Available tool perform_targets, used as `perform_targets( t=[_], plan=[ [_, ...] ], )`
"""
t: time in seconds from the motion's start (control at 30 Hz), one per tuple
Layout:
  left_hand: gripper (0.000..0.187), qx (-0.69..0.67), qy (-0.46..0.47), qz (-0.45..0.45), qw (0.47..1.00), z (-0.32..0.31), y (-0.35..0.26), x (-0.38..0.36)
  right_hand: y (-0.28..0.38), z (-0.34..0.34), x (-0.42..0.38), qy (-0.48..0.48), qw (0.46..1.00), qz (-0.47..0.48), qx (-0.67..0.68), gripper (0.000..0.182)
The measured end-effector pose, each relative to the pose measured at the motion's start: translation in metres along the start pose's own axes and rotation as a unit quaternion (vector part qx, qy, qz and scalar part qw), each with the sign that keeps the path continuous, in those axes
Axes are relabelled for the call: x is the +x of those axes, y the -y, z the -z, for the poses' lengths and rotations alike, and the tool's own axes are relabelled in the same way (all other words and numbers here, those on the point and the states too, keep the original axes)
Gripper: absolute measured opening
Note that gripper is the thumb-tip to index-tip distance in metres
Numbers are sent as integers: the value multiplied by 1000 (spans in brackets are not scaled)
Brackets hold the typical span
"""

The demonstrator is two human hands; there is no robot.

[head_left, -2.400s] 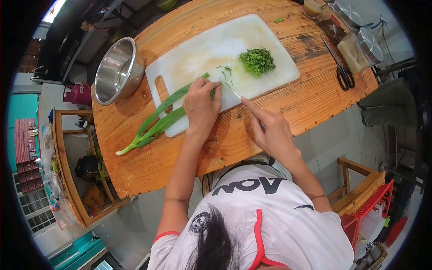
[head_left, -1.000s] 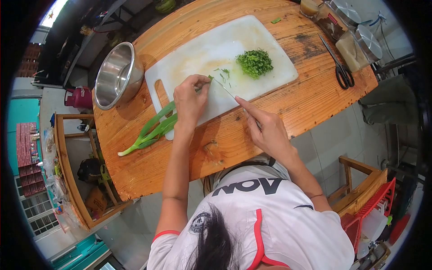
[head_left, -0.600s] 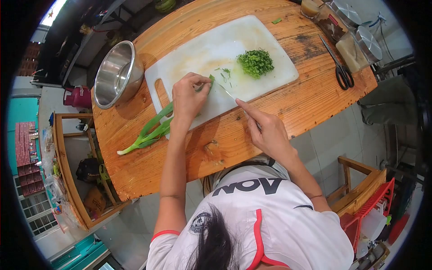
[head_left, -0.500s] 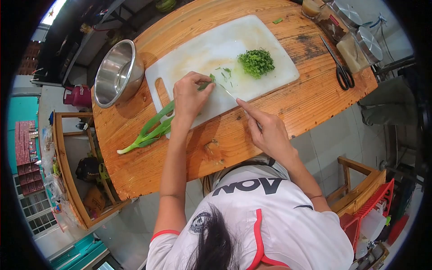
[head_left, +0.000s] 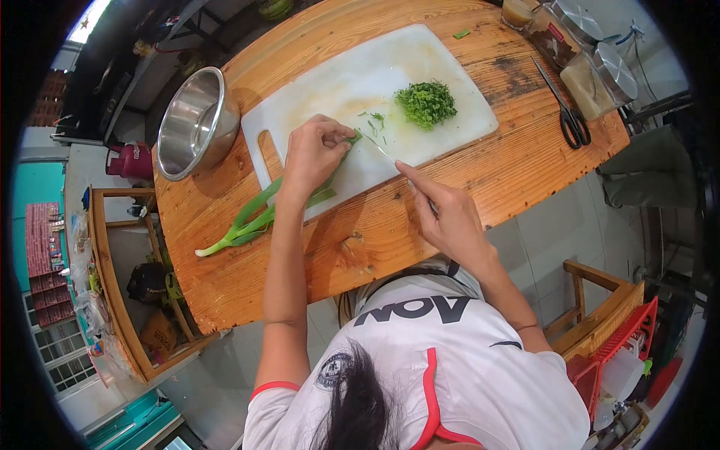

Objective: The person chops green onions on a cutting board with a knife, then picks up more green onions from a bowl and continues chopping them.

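My left hand (head_left: 319, 154) pinches the green leaf end of a spring onion (head_left: 255, 217) over the white cutting board (head_left: 322, 90). The onion's pale root end lies on the wooden table, off the board's near left corner. In my right hand (head_left: 448, 217) is a knife (head_left: 379, 148), its handle mostly covered by my fingers. The blade's tip points at the leaf just beside my left fingertips. A heap of finely chopped greens (head_left: 426, 105) sits on the board's right part, with a few loose shreds (head_left: 376, 122) between it and my left hand.
A steel bowl (head_left: 196, 124) stands left of the board on the wooden table (head_left: 337, 251). Black-handled scissors (head_left: 574, 127) lie at the right, near lidded jars (head_left: 589, 86). One green scrap (head_left: 461, 34) is beyond the board. A wooden stool (head_left: 592, 300) stands at the lower right.
My left fingers have shifted slightly, and the leaves under my left wrist have swung a little nearer to me. The knife and my right hand are almost unmoved.
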State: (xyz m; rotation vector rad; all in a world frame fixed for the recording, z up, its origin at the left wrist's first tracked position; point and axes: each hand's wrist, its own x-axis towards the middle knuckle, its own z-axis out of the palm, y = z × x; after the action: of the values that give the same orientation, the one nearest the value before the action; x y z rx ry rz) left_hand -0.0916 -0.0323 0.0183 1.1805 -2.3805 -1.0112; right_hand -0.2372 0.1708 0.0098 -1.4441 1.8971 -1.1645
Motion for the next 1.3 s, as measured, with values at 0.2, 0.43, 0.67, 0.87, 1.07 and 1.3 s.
perform_targets(
  t=[0.2, 0.43, 0.67, 0.87, 1.07, 1.3],
  plan=[
    [16, 69, -15, -49, 996, 0, 1, -1, 5, 3, 4, 34, 999, -29, -12, 42],
    [14, 65, -19, -70, 995, 0, -6, -3, 6, 3, 9, 24, 999, -20, -14, 40],
    [23, 66, -140, -111, 982, -15, -1, -2, 10, 9, 11, 14, 999, -43, -15, 37],
    [21, -6, -99, -46, 994, -22, 3, -7, 5, 7, 10, 6, 1000, -26, -7, 38],
    [14, 83, -104, -67, 989, -19, 1, -9, 2, -2, 7, 4, 1000, 8, 6, 41],
    [9, 156, -185, -135, 961, -18, 5, 3, 6, 5, 8, 20, 999, -33, -6, 39]
  ],
)
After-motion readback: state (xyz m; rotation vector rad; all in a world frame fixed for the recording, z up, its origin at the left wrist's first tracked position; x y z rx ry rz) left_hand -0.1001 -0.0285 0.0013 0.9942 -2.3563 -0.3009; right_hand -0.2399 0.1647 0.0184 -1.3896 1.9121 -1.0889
